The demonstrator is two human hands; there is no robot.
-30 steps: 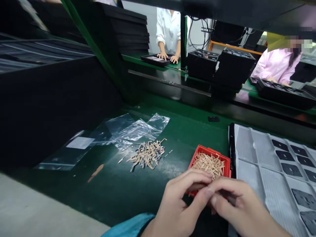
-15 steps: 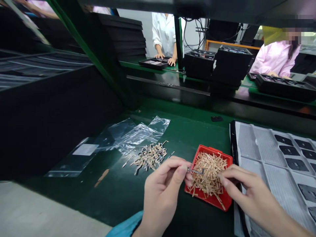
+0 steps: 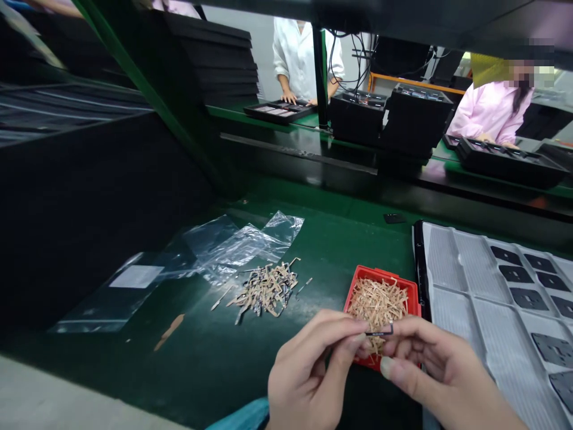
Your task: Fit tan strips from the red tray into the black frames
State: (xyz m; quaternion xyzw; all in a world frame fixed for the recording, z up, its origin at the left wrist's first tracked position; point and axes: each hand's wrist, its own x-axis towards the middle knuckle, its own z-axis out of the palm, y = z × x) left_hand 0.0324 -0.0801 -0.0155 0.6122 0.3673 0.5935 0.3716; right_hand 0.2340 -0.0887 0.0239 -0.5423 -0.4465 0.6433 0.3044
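Both hands have drawn together since half a second ago, when they were apart over the red tray. Now the left hand [image 3: 313, 370] and the right hand [image 3: 430, 373] meet at the bench's near edge, each pinching one end of a small dark strip [image 3: 379, 331] between thumb and fingertips; the other fingers are loosely curled. That strip lies level between the two hands, just above the near rim of the red tray [image 3: 414, 294], which holds a heap of tan strips [image 3: 378, 301]. Left of the tray, a loose pile of strips [image 3: 264, 289] lies on the green bench [image 3: 344, 239], with clear plastic bags [image 3: 233, 242] beyond it. A grey compartment tray [image 3: 483, 298] with dark parts fills the bench's right side.
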